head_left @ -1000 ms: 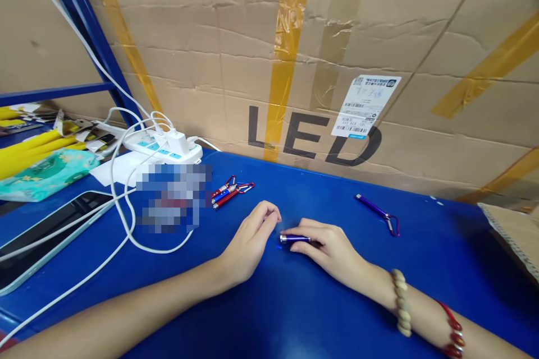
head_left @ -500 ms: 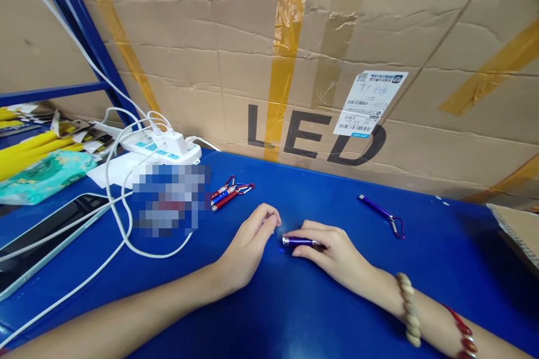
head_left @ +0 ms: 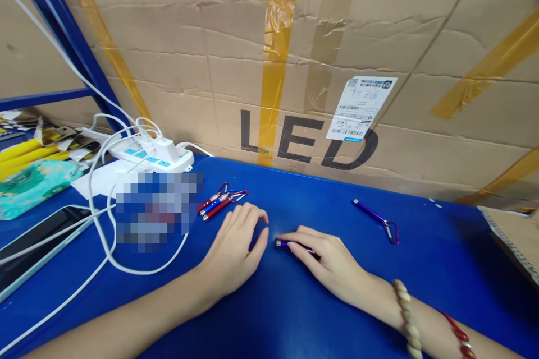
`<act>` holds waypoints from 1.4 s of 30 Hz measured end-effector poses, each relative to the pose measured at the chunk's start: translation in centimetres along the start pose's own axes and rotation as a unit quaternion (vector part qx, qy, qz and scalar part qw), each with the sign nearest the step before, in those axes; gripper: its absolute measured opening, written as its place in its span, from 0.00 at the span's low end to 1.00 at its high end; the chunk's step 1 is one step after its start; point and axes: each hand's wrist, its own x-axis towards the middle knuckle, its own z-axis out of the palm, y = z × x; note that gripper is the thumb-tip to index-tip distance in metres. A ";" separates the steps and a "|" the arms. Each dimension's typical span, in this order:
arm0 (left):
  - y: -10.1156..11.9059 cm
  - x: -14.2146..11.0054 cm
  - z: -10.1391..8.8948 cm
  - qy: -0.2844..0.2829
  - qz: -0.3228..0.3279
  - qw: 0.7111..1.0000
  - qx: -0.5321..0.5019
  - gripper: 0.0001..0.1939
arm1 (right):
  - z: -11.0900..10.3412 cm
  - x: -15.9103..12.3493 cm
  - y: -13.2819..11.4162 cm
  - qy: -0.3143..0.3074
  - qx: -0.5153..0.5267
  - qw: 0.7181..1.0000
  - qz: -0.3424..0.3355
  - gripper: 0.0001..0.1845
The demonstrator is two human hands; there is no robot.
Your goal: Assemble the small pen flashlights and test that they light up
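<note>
My right hand is closed around a small purple flashlight, with its silver end pointing left and the rest largely covered by the fingers. Facing it across a small gap, my left hand is curved, thumb and fingers apart, with nothing in it. Just behind the left fingertips lie several similar flashlights with carabiner clips, among them a blue flashlight and a red flashlight. Another purple flashlight rests to the right, its carabiner toward me.
A blue table lies under everything. A large cardboard box marked LED stands along its back. At left are a power strip, white cables, a phone-like device and a green soft pack. Cardboard sits at right.
My left hand has opened out of its curled pose and moved slightly left. My right hand keeps the flashlight, with the thumb now laid over it. The view has shifted slightly.
</note>
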 end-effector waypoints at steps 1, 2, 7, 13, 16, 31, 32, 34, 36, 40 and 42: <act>-0.4 0.1 -0.1 0.009 0.027 0.996 0.079 0.09 | -0.1 0.0 0.0 0.003 -0.033 0.999 0.009 0.16; -0.8 0.2 -0.2 0.018 0.040 0.987 0.152 0.12 | -0.2 0.1 0.1 0.003 -0.076 0.997 0.021 0.17; -2.5 0.6 -0.6 0.047 0.020 0.906 0.419 0.17 | -2.1 0.7 0.6 -0.044 -0.321 0.937 0.133 0.20; -3.9 0.8 -1.0 0.046 0.003 0.865 0.500 0.16 | -6.2 1.2 0.7 -0.089 -0.413 0.864 0.273 0.13; -4.6 1.1 -0.9 0.038 0.030 0.881 0.471 0.17 | -7.5 1.2 0.8 -0.089 -0.415 0.851 0.308 0.11; -0.6 -0.1 0.4 -0.106 0.145 0.982 0.066 0.09 | -8.7 1.7 1.9 -0.048 -0.414 0.836 0.358 0.15; -0.7 0.0 0.3 -0.104 0.137 0.982 0.072 0.09 | -8.7 1.7 2.0 -0.046 -0.412 0.837 0.357 0.16; -0.7 0.1 0.2 -0.109 0.123 0.983 0.081 0.08 | -8.7 1.6 2.2 -0.041 -0.407 0.841 0.354 0.15; -0.7 0.1 0.3 -0.112 0.116 0.984 0.082 0.09 | -8.6 1.5 2.3 -0.033 -0.403 0.847 0.345 0.14; -0.8 0.1 0.5 -0.106 0.126 0.984 0.065 0.10 | -8.3 1.2 2.2 -0.003 -0.399 0.870 0.289 0.09; -1.0 0.2 0.7 -0.104 0.138 0.984 0.049 0.10 | -7.9 1.2 2.0 0.004 -0.390 0.888 0.244 0.08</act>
